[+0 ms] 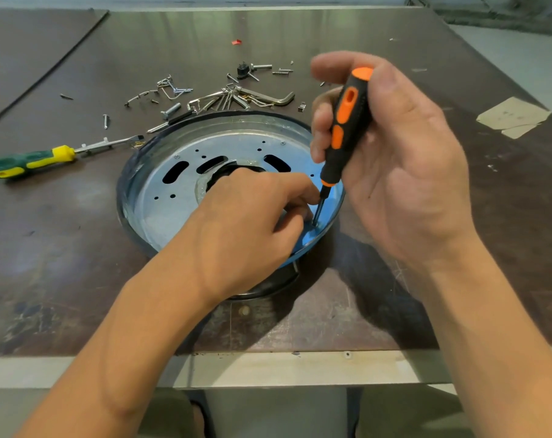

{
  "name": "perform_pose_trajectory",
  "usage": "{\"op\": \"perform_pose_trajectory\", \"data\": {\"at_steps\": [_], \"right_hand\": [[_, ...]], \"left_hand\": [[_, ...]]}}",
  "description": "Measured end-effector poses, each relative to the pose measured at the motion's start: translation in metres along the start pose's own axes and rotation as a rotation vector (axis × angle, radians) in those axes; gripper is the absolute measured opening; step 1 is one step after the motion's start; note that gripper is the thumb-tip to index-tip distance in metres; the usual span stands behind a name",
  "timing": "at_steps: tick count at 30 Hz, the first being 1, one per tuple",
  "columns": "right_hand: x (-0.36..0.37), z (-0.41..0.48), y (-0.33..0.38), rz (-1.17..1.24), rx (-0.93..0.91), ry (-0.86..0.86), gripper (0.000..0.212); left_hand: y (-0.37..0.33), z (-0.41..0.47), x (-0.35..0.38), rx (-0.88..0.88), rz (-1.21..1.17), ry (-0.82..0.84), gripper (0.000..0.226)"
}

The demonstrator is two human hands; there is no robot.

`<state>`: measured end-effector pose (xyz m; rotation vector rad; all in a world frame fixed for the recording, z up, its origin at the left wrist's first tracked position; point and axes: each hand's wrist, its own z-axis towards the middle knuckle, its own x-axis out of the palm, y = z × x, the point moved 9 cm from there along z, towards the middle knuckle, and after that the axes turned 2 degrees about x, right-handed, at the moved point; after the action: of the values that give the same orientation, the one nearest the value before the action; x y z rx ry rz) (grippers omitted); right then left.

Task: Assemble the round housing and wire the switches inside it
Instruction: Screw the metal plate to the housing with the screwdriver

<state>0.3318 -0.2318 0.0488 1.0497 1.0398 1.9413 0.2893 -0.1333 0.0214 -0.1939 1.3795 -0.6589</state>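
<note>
The round housing (161, 216) lies flat on the table (78, 263) right under my hands: a shallow dull-metal pan with oblong slots, small holes and blue film along its right rim. My left hand (246, 229) rests inside it, fingertips bunched at the driver's tip; I cannot tell whether they hold anything. My right hand (395, 159) wraps the orange-and-black screwdriver (344, 128), blade down on the blue film. Behind lie loose screws (173, 90), a hex key (268, 98) and a green-and-yellow screwdriver (31, 161).
</note>
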Motion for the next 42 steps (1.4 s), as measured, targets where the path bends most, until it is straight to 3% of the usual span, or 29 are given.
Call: {"op": "perform_pose_trajectory", "data": {"at_steps": [3,6,9,12,16,19,22,25,29,36,39,42], "right_hand": [[0.006,-0.002,0.004,-0.088,-0.059,0.0,0.007],[0.004,-0.005,0.009,-0.132,-0.148,-0.063,0.017],[0.009,-0.004,0.008,-0.098,-0.129,-0.028,0.008],[0.001,-0.003,0.004,-0.028,-0.089,-0.031,0.03],[0.002,-0.003,0.007,-0.103,-0.123,-0.065,0.007],[0.002,-0.005,0.011,-0.115,-0.178,-0.074,0.024],[0.009,-0.004,0.008,-0.073,-0.123,-0.002,0.004],[0.005,-0.003,0.004,0.016,-0.062,-0.021,0.029],[0.005,-0.003,0.008,-0.051,-0.113,-0.035,0.01],[0.002,-0.003,0.01,-0.042,-0.133,-0.055,0.018],[-0.001,-0.001,0.008,-0.003,-0.071,-0.036,0.005],[0.001,0.0,0.004,0.091,-0.007,-0.005,0.032]], "left_hand": [[-0.001,0.0,0.0,0.005,0.008,0.0,0.024],[0.0,0.0,0.0,-0.003,0.0,0.0,0.025],[-0.001,0.0,-0.001,0.004,0.0,-0.004,0.024],[-0.001,0.0,0.0,0.004,0.0,0.003,0.027],[-0.001,0.0,0.0,0.002,0.004,0.008,0.028],[0.0,0.0,-0.001,0.0,0.003,0.001,0.026],[-0.001,0.0,0.0,0.002,0.005,-0.006,0.025],[-0.001,0.0,0.0,0.006,0.012,-0.003,0.025],[0.0,0.0,0.0,0.001,0.003,-0.003,0.024],[0.001,0.0,0.0,-0.001,-0.001,0.0,0.023],[0.0,0.0,0.0,-0.007,-0.008,0.005,0.026],[0.001,0.0,0.0,-0.002,-0.005,0.003,0.026]]}}
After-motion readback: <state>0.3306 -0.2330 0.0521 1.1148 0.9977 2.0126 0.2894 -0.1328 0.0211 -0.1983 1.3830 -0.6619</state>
